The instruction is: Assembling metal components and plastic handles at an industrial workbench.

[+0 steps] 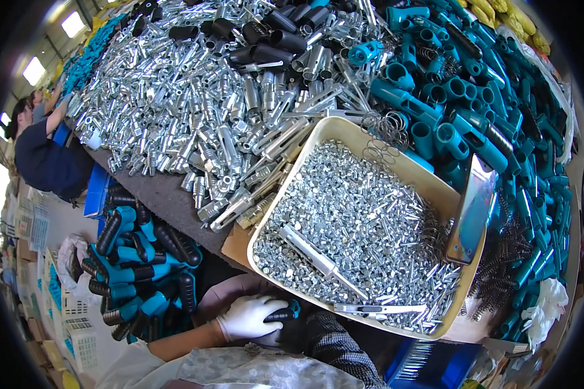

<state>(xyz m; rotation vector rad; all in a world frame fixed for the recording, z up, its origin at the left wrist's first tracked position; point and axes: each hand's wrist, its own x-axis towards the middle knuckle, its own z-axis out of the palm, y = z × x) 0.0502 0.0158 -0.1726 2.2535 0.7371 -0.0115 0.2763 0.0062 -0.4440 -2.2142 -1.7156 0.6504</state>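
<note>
My left hand [252, 318], in a white glove, is closed around a black and teal handle [291, 311] low in front of me. The handle's teal end shows past the fingers. My right arm comes in under a dark checked sleeve [344, 347]; its hand is lost in the dark beside the handle. To the left of my left hand lies a heap of similar black and teal handles [152, 279]. Beyond my hands, a cream tray [261, 249] holds many small metal pins and pieces, with a slotted metal tube [311, 253] lying on top.
Metal tubes and fittings [175, 97] are heaped on the table, with black sleeves [272, 42] among them. Teal housings [448, 104] pile up at right, near dark springs [499, 272]. A phone-like slab [472, 214] leans in the tray. Another person [48, 152] works at far left.
</note>
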